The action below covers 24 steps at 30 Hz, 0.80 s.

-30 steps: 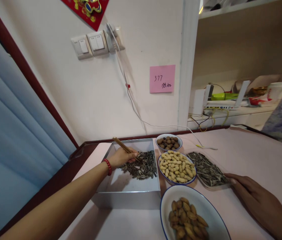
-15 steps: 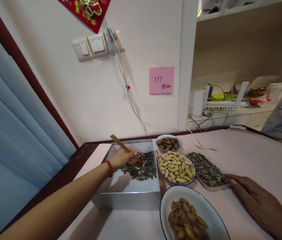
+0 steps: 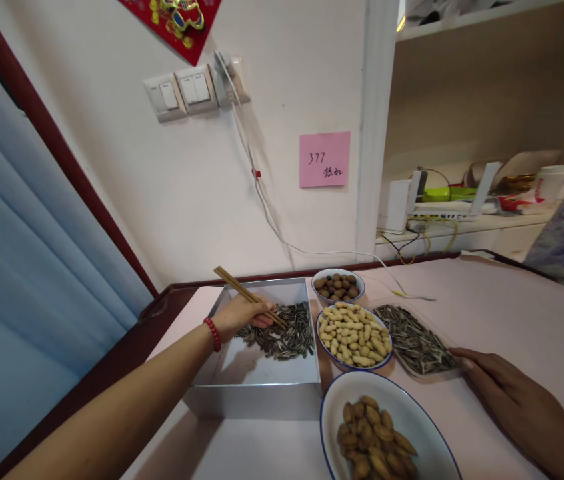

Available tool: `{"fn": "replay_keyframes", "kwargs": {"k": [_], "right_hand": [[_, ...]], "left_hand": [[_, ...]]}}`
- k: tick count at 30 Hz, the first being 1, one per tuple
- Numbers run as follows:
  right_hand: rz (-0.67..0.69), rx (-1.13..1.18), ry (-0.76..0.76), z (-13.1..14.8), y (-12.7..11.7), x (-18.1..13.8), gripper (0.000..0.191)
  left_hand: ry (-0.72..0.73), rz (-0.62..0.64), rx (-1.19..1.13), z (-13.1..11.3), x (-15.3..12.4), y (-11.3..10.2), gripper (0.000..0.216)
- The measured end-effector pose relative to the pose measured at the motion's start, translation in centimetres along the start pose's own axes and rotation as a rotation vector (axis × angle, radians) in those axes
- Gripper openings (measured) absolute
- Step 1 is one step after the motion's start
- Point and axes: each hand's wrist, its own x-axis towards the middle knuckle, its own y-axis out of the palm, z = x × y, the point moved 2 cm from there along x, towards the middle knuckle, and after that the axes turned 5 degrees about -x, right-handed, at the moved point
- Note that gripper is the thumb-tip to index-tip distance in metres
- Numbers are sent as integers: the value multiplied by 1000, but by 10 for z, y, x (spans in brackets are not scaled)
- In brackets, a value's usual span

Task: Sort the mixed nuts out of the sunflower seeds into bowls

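Note:
My left hand [image 3: 245, 316], with a red bead bracelet at the wrist, is closed round a pair of wooden chopsticks [image 3: 231, 279]. The chopstick tips rest among striped sunflower seeds [image 3: 285, 343] inside a silver-grey box [image 3: 262, 401]. At the right, my right hand [image 3: 519, 403] pinches the near right edge of a clear shallow tray [image 3: 425, 379], which is full of sunflower seeds [image 3: 415, 337]. Between box and tray stands a blue-rimmed bowl of peanuts [image 3: 355, 333] in their shells.
Behind the peanuts is a small bowl of round brown nuts [image 3: 337, 288]. A larger white bowl [image 3: 435, 443] at the front holds brown almond-like nuts [image 3: 377, 433]. A white cable [image 3: 322, 253] runs down the wall onto the pink tabletop [image 3: 522, 313]. A router [image 3: 442, 215] stands on the shelf.
My left hand has shifted slightly left, and the chopsticks' back ends have moved left and up a little. My right hand keeps its place on the tray.

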Motion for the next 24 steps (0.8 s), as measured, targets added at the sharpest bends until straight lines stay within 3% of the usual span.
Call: {"fn": "replay_keyframes", "kwargs": {"k": [16,24], "right_hand": [[1,-8,-16,-3,1,0,51],[25,-4,10,2,-2,-1,51]], "left_hand": [[-57,63,2,10,2,-4,33],[-1,78,94,13,6,-4,35]]}}
